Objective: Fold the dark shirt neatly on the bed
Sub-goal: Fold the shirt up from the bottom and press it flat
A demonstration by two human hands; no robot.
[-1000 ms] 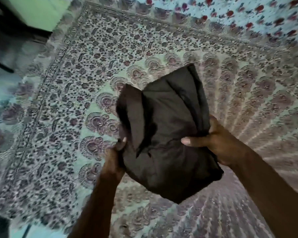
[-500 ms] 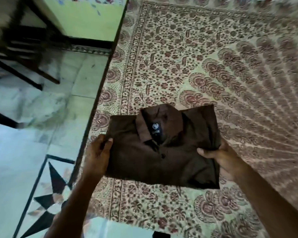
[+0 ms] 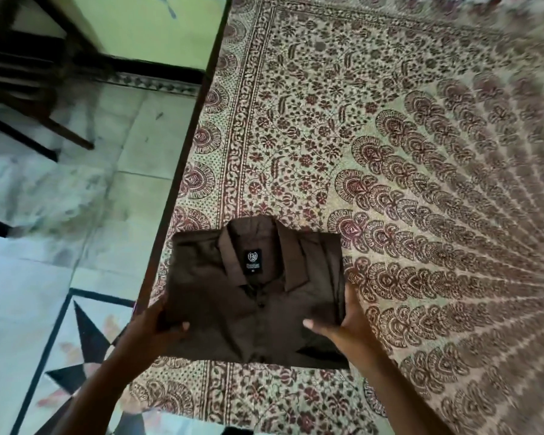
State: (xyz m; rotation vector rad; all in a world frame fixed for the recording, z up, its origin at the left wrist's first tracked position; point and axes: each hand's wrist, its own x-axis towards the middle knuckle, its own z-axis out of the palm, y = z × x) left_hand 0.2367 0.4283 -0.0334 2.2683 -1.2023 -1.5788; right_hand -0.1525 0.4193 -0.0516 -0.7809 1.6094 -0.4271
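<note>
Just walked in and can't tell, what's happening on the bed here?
A person is folding a dark shirt on the patterned bedspread. It is already a neat rectangle, collar and label up, near the bed's edge. The left hand and right hand grip its two lower sides, thumbs on top.

A small black label sits inside the collar of the dark shirt. It bears a round white emblem with lines of white lettering below, but the print is too small and blurred to read. No other writing shows.
</note>
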